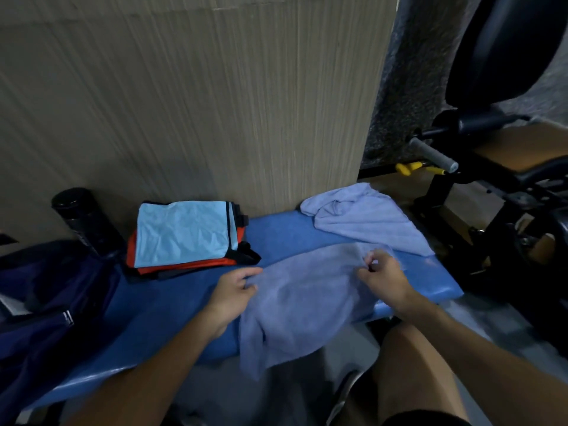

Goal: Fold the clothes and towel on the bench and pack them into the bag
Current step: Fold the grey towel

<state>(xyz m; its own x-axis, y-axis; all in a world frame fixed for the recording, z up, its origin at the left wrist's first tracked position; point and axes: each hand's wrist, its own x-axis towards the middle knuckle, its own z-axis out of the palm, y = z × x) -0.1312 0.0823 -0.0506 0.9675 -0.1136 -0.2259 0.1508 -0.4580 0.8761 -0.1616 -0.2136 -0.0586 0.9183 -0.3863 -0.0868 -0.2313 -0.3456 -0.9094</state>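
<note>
Head view: a person's left hand (235, 290) and right hand (384, 276) each pinch an edge of the lavender towel (301, 305), which lies crumpled across the blue bench (172, 305) and hangs over its near side; folded clothes (184, 233) sit stacked near a dark blue bag (43, 309)

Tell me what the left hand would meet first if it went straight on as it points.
The left hand points up and right; likely first the bunched far end of the lavender terry towel on the blue padded bench, then the beige wall panel. Depth is unclear.
</note>
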